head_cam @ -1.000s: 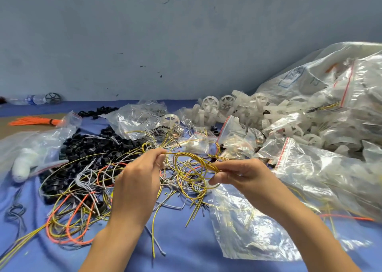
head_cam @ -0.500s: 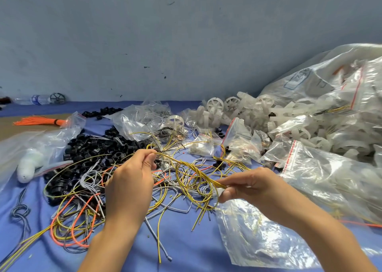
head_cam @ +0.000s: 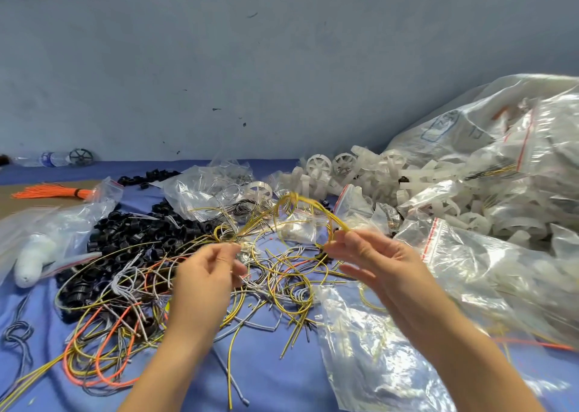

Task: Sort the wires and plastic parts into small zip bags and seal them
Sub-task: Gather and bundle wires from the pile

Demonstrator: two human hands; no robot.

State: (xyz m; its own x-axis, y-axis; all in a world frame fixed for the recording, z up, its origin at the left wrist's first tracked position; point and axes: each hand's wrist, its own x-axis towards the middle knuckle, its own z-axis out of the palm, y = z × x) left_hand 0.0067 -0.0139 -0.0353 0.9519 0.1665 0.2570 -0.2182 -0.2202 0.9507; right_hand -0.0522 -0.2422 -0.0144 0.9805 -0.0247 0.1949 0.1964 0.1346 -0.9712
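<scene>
A bundle of yellow wires (head_cam: 297,206) arches above the blue cloth between my hands. My left hand (head_cam: 208,274) pinches one end of it near the tangle, and my right hand (head_cam: 372,255) pinches the other end. Below them lies a loose tangle of yellow, orange and grey wires (head_cam: 131,311). An empty clear zip bag (head_cam: 369,349) lies flat under my right forearm. A heap of black plastic rings (head_cam: 125,236) sits at the left. White plastic wheels (head_cam: 341,173) are piled behind.
Filled zip bags with red seals (head_cam: 488,255) heap up at the right. A big clear sack (head_cam: 470,129) leans on the grey wall. At the left lie an orange wire bundle (head_cam: 53,191), a bag with a white part (head_cam: 31,255) and a water bottle (head_cam: 44,159).
Both hands have lifted the yellow bundle off the tangle and spread apart, so it now arches between them. The view has tilted up slightly.
</scene>
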